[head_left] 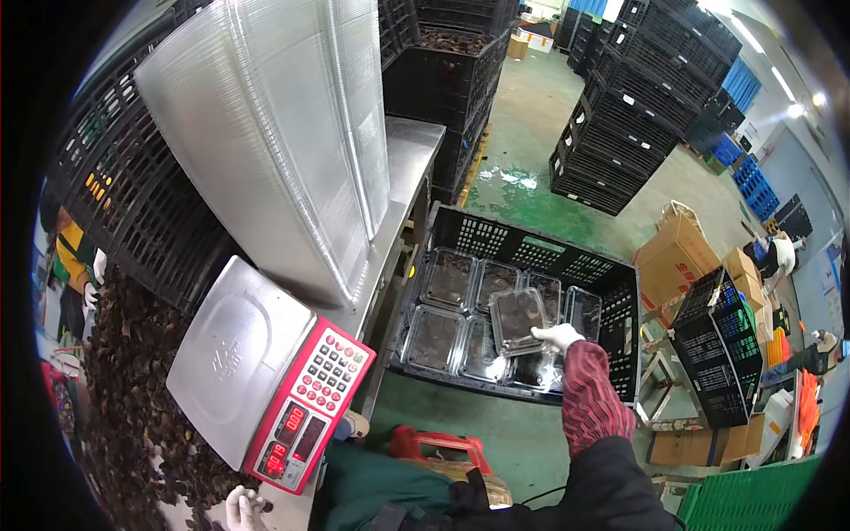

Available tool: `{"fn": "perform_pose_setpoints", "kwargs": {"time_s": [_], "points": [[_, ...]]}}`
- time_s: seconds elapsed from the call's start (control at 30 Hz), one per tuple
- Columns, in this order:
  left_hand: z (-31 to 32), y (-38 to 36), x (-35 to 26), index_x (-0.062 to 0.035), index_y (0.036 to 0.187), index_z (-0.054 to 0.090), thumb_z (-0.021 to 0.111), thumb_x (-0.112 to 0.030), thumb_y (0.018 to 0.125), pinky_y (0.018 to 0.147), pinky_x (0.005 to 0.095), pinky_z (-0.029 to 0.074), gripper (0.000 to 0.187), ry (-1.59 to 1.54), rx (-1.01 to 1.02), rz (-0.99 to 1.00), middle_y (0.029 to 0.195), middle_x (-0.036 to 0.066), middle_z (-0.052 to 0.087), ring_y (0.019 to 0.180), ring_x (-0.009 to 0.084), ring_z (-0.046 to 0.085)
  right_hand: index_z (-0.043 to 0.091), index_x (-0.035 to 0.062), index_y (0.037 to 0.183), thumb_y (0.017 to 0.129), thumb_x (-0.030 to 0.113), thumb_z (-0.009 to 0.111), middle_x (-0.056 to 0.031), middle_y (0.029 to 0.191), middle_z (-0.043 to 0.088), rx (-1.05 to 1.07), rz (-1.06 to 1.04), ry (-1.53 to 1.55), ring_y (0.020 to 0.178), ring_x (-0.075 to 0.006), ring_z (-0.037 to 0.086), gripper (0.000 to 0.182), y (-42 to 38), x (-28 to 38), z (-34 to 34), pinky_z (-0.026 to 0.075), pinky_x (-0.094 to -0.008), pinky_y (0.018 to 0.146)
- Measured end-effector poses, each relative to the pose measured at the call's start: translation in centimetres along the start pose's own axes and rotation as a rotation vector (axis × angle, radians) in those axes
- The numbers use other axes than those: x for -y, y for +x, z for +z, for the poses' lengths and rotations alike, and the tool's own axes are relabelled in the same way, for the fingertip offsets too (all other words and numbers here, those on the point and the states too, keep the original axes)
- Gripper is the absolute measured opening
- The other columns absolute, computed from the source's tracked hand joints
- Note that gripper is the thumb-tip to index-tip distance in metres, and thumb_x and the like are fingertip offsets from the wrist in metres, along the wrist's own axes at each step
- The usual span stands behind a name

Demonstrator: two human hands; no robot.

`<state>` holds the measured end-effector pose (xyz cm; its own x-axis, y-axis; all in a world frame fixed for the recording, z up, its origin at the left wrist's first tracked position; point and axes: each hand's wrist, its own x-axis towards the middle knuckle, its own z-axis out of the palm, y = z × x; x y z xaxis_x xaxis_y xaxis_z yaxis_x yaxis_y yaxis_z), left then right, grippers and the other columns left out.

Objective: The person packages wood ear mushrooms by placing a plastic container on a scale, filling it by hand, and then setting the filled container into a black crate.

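My right hand [558, 338], in a white glove, grips the edge of a clear plastic box [518, 320] with dark pieces inside. It holds the box over a black crate [518, 232] where several similar clear boxes [434, 338] lie in rows. At the bottom edge, my left hand [245, 509], also white-gloved, has its fingers curled beside the dark pieces [150, 398] on the table; whether it holds anything is not visible. Above it stands a red scale [310, 398] with a bare metal plate [239, 354] and lit red digits.
Tall stacks of nested clear boxes [266, 115] stand behind the scale. Black crates [620, 115] are stacked on the floor. A cardboard box [677, 261] and a tilted black crate [722, 345] are at right. A red stool [438, 447] stands below. Co-workers [779, 252] appear at both sides.
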<state>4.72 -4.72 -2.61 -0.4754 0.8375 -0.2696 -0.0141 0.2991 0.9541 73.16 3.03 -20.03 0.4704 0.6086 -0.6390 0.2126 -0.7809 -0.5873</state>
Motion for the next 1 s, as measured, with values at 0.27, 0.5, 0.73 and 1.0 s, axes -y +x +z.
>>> {"fn": "perform_pose_setpoints", "kwargs": {"time_s": [0.27, 0.5, 0.73, 1.0], "points": [[-1.1, 0.9, 1.5, -0.0004, 0.116, 0.056, 0.057, -0.016, 0.094, 0.075, 0.0315, 0.051, 0.027, -0.046, 0.017, 0.037, 0.100, 0.009, 0.061, 0.087, 0.0180, 0.059, 0.061, 0.0051, 0.059, 0.071, 0.032, 0.082, -0.0038, 0.049, 0.052, -0.113, 0.126, 0.148, 0.040, -0.0143, 0.047, 0.036, -8.1, -5.2, -10.4, 0.035, -0.0303, 0.041], [-1.5, 2.1, 4.0, 0.0000, 0.112, 0.058, 0.057, -0.015, 0.094, 0.074, 0.0263, 0.049, 0.024, -0.095, 0.079, 0.043, 0.092, 0.006, 0.061, 0.079, 0.0130, 0.058, 0.072, 0.0006, 0.084, 0.081, 0.027, 0.070, -0.0142, 0.076, 0.070, -0.170, 0.333, -0.687, 0.070, -0.0240, 0.070, 0.027, -4.9, -11.0, -6.8, 0.055, -0.0356, 0.067], [-1.7, 0.7, 2.3, 0.0033, 0.106, 0.063, 0.060, -0.011, 0.090, 0.073, 0.0275, 0.051, 0.022, -0.155, -0.014, 0.046, 0.088, 0.008, 0.067, 0.076, 0.0149, 0.063, 0.065, 0.0006, 0.076, 0.083, 0.031, 0.064, -0.0209, 0.076, 0.066, -0.378, -0.562, -0.423, 0.076, -0.0334, 0.067, 0.032, -6.0, 13.7, 1.6, 0.051, -0.0411, 0.068], [-3.2, 1.1, 4.1, -0.0001, 0.106, 0.066, 0.059, -0.005, 0.089, 0.080, 0.0270, 0.050, 0.019, 0.053, 0.055, 0.169, 0.093, 0.005, 0.066, 0.086, 0.0131, 0.061, 0.063, -0.0008, 0.086, 0.086, 0.014, 0.058, -0.0139, 0.076, 0.059, -1.138, -1.789, -0.062, 0.070, -0.0284, 0.057, 0.015, -27.5, 47.1, 3.7, 0.045, -0.0370, 0.066]]}}
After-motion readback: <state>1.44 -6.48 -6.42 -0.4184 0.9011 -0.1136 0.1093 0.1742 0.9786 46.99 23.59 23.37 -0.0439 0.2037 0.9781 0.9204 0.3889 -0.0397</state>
